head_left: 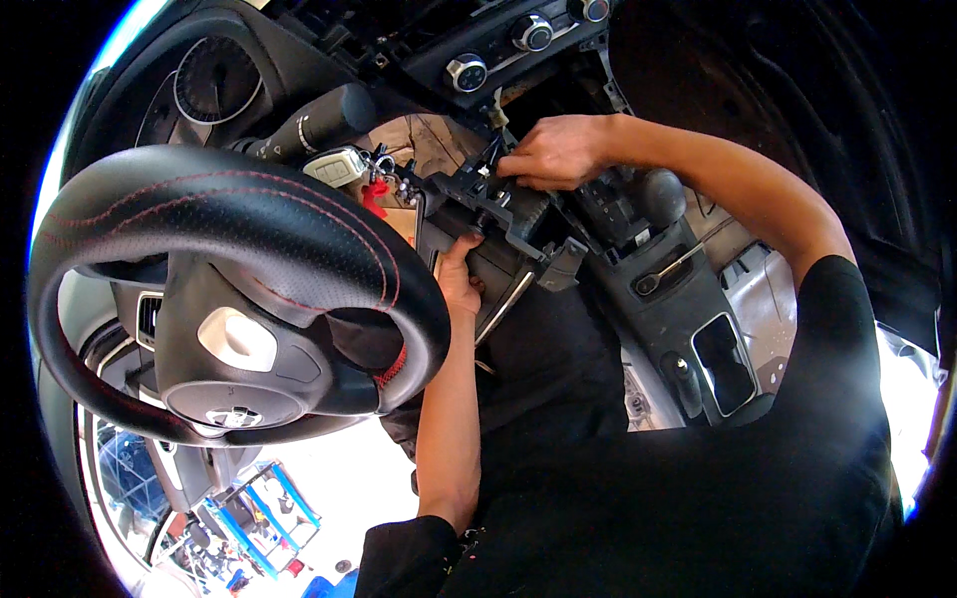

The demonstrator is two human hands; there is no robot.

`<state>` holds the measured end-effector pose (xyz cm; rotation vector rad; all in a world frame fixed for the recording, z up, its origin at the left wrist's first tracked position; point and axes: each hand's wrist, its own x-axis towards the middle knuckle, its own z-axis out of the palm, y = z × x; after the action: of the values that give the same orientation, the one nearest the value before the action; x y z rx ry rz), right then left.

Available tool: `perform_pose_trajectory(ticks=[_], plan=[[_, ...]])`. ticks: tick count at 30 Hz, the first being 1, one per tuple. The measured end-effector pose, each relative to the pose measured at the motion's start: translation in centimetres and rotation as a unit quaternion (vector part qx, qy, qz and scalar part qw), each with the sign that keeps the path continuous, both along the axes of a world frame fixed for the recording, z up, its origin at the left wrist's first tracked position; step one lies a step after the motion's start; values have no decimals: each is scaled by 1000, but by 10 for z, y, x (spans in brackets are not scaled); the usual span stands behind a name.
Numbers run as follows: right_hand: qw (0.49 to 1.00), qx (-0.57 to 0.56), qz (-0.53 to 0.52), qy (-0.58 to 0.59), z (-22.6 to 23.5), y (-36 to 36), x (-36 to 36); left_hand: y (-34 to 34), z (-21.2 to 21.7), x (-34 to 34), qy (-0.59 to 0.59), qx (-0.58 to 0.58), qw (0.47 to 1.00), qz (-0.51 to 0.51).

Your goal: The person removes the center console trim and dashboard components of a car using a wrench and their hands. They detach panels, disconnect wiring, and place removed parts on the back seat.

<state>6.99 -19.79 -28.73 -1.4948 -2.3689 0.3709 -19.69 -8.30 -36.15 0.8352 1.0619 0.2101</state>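
Note:
A black plastic bracket-like trim piece [513,231] with clips and a bent end lies slanted between the steering wheel and the centre console. My left hand [461,277] reaches up beside the wheel and grips this piece from below, thumb raised against its underside. At its upper end, my right hand [558,154] has curled fingers pinched together; their tips are partly hidden, and I cannot make out what is between them. Close by, a pale key fob [336,167] and a red tag [375,197] hang at the steering column.
The black steering wheel [269,194] with red stitching fills the left side. A gear lever [660,196] rises from the centre console [653,289], where a screwdriver-like tool [670,273] lies. Above is a panel with climate knobs [466,73]. A blue rack [264,518] stands outside.

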Motion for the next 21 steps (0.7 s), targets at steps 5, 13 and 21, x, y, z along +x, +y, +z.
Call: perform_pose_trajectory(ticks=[5, 13, 21], plan=[[1000, -7, 1, -4, 1, 0, 1, -2, 3, 2, 14, 17, 1000, -2], [1000, -22, 4, -14, 3, 2, 0, -2, 4, 2, 23, 19, 999, 11], [999, -36, 3, -36, 4, 3, 2, -6, 9, 4, 1, 26, 1000, 14]])
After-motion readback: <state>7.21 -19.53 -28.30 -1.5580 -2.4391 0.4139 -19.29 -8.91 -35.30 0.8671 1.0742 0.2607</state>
